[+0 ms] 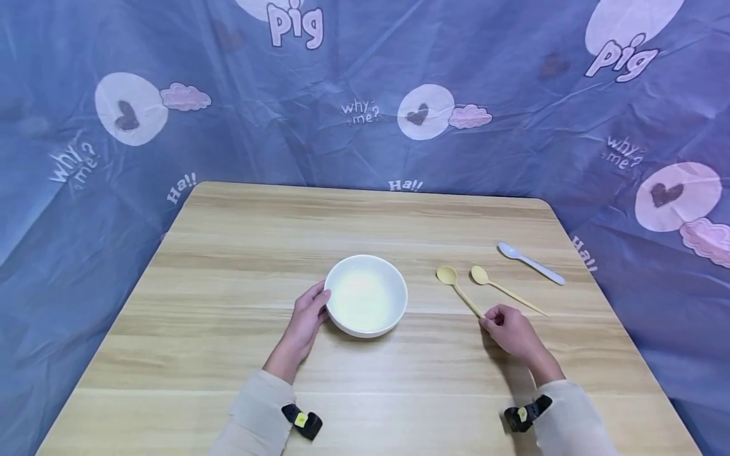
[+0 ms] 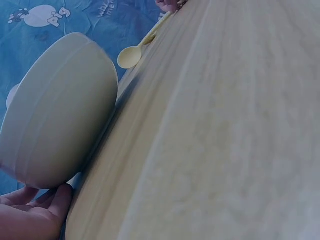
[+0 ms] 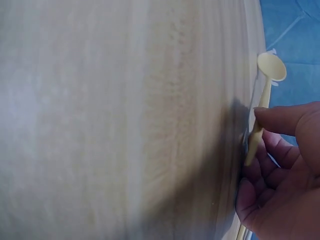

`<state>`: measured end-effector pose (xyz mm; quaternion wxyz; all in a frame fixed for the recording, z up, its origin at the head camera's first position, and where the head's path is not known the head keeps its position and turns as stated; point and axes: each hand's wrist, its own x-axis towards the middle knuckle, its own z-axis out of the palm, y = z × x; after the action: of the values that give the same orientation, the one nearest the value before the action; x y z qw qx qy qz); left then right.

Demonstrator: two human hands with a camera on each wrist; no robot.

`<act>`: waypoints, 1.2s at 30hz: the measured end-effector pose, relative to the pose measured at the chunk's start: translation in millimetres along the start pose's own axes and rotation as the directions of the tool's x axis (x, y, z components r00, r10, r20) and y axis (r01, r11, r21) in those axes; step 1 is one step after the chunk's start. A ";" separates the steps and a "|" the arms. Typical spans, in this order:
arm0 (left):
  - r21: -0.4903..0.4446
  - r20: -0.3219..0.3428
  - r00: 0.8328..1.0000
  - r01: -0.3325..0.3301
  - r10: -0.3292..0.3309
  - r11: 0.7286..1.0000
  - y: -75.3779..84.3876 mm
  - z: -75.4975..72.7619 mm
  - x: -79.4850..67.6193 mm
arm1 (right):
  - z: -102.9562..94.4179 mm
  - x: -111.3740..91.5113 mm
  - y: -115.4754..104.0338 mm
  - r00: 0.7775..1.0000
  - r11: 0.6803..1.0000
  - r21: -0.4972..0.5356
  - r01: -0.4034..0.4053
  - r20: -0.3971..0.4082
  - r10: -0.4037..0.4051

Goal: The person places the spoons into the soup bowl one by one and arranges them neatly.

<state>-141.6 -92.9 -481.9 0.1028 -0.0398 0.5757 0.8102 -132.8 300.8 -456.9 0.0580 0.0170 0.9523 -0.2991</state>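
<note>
A white bowl [image 1: 365, 296] stands upright near the middle of the table. My left hand [image 1: 305, 322] grips it at its left side, the thumb at the rim and the fingers against the outer wall. In the left wrist view that hand [image 2: 37, 212] is low on the bowl's wall [image 2: 65, 110]. To the right, my right hand [image 1: 513, 330] pinches a yellow spoon [image 1: 467, 300] by its handle end, the spoon's bowl pointing away to the far left. In the right wrist view thumb and fingers close around the spoon's handle [image 3: 262, 107].
Beside the held spoon lies a second, thinner yellow spoon [image 1: 504, 290]. Farther back on the right is a white spoon [image 1: 531, 263]. The wooden table [image 1: 228, 253] ends at a blue printed cloth [image 1: 365, 152] that hangs behind it and along both sides.
</note>
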 end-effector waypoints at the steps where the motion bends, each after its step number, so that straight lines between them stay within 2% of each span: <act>1: 0.004 0.003 1.000 -0.004 0.004 1.000 -0.2 0.3 0.0 | -0.8 -0.9 0.3 1.000 1.000 0.015 -0.007 -0.005 0.007; 5: 0.012 0.005 1.000 -0.006 0.006 1.000 -0.7 1.4 0.2 | -5.1 -2.8 -0.6 0.999 0.998 0.063 -0.020 -0.038 0.023; 10: 0.019 -0.003 1.000 -0.004 0.004 1.000 -1.0 1.6 -0.3 | -10.3 -0.3 -6.5 0.990 0.997 0.077 -0.003 -0.142 0.014; 15: 0.011 -0.008 1.000 0.004 -0.004 1.000 -1.7 1.8 -2.0 | -13.4 2.8 -15.0 0.972 0.989 0.139 -0.045 -0.224 0.076; 18: 0.014 -0.016 1.000 0.000 0.001 1.000 -2.1 1.3 -2.1 | -15.3 6.2 -20.6 0.961 0.976 0.205 -0.079 -0.245 0.130; 22: 0.033 -0.022 1.000 -0.010 0.011 0.999 -1.1 0.5 -1.2 | -19.5 10.9 -29.2 0.948 0.930 0.348 -0.115 -0.241 0.208; 27: 0.035 -0.028 1.000 -0.008 0.009 0.999 -0.5 0.8 -1.8 | -21.8 15.9 -40.4 0.934 0.847 0.526 -0.078 -0.258 0.247; 29: 0.031 -0.027 1.000 0.001 0.000 1.000 -1.0 0.5 -2.5 | -22.1 17.5 -46.1 0.925 0.788 0.615 -0.040 -0.276 0.262; 32: 0.035 -0.019 1.000 0.008 -0.007 0.999 -2.0 -0.6 -2.5 | -23.7 18.6 -55.2 0.926 0.647 0.761 0.034 -0.267 0.266; 36: 0.039 -0.019 1.000 0.000 0.001 0.999 -1.4 -0.7 -1.1 | -25.1 17.3 -67.3 0.958 0.478 0.872 0.106 -0.218 0.186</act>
<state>-140.3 -93.2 -483.2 0.0980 -0.0455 0.5922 0.7985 -157.0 259.9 -400.4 -0.0886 0.1093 0.6625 -0.7357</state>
